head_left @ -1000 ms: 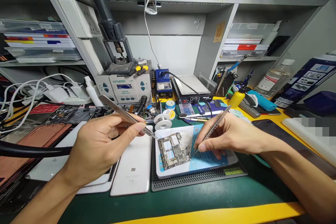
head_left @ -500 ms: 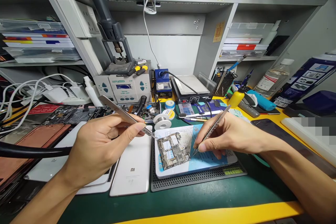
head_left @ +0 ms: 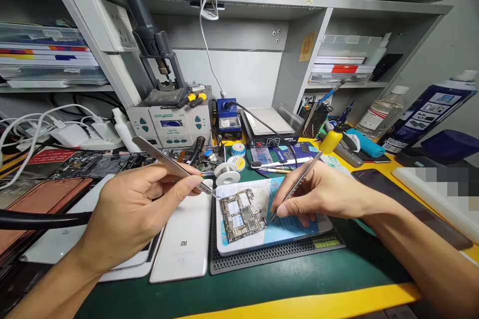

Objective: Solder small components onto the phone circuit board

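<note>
Pinched in my left hand (head_left: 138, 209) is a pair of flat metal tweezers (head_left: 155, 153), its narrow end reaching the upper left corner of a phone logic board (head_left: 250, 219). My right hand (head_left: 310, 194) grips a second, slimmer pair of tweezers (head_left: 302, 177) like a pen, with the point at the board's lower right edge. I cannot tell whether either tip touches the board. The board lies flat on the left part of a white and blue box (head_left: 295, 233), which rests on a grey honeycomb mat (head_left: 269, 259).
Left of the box lies a white phone back (head_left: 183, 229). Behind stand a solder spool (head_left: 227, 174), a hot air station (head_left: 175, 124) and a small heating plate (head_left: 269, 127). At right are a yellow-topped bottle (head_left: 331, 139) and a dark phone (head_left: 411, 204). A black hose (head_left: 41, 219) crosses at left.
The right tweezers' tip has come closer to the board's lower right edge. My left hand keeps nearly the same pose over the board's corner. The whole view has shifted slightly.
</note>
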The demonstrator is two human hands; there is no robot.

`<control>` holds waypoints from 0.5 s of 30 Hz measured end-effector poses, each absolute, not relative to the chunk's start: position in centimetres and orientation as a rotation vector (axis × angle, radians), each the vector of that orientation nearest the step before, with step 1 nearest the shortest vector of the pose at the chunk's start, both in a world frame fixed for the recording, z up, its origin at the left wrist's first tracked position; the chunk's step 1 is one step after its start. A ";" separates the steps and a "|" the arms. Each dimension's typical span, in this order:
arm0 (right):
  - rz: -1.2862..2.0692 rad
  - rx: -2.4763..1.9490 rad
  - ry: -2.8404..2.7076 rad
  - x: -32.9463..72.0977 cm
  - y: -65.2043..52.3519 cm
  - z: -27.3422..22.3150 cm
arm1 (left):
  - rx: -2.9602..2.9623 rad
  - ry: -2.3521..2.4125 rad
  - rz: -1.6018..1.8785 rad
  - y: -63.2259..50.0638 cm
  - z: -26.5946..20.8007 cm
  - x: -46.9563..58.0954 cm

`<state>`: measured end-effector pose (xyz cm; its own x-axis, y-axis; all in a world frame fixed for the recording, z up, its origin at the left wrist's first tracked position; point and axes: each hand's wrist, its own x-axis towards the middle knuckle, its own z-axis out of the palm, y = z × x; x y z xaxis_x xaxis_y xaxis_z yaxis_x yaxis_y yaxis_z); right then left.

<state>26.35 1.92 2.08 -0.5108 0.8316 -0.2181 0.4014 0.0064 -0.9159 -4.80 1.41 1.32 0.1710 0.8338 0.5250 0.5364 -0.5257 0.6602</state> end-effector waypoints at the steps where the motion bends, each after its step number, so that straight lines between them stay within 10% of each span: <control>1: 1.512 -1.265 -1.904 26.4 1.9 2.1 | 2.130 1.305 1.292 1.4 1.3 -4.8; 15: 1.500 -1.258 -1.923 26.3 1.9 2.0 | 2.152 1.312 1.262 1.2 1.4 -4.9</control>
